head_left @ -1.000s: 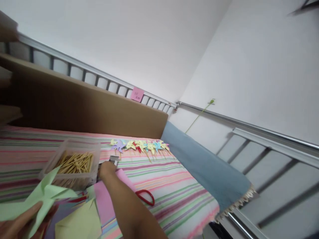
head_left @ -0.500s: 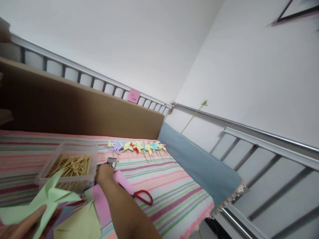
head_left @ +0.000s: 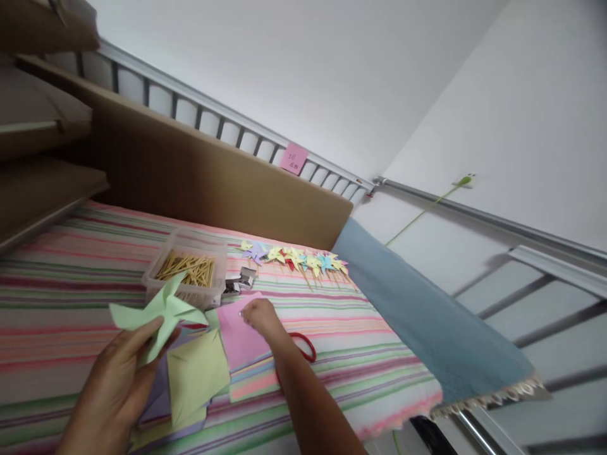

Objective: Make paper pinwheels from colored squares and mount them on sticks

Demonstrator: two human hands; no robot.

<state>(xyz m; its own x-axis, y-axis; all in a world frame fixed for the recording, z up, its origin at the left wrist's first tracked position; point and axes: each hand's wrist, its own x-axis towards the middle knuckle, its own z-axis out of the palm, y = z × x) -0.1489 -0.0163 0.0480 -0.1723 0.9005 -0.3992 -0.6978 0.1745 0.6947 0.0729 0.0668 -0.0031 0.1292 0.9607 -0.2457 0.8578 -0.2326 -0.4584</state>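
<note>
My left hand [head_left: 114, 385] grips a folded light-green paper pinwheel [head_left: 159, 311] above the striped cloth. My right hand [head_left: 258, 316] rests closed over a pink paper sheet [head_left: 239, 335], fingers pinched on something tiny that I cannot name. Just beyond it lie small metal clips [head_left: 239, 281]. A clear plastic box of wooden sticks [head_left: 187, 268] stands behind the pinwheel. Loose coloured sheets, one yellow-green [head_left: 194, 373], lie between my hands. Red scissors handles [head_left: 306, 344] peek out beside my right forearm.
A row of finished coloured pinwheels on sticks [head_left: 294, 259] lies at the far side of the striped cloth [head_left: 71, 297]. A cardboard panel [head_left: 213, 189] leans on the metal rail behind. A blue cloth [head_left: 427, 322] covers the right end.
My right hand has drawn back from the metal clips onto the pink sheet. My left hand with the green pinwheel now sits higher and further right in view; the camera view has shifted.
</note>
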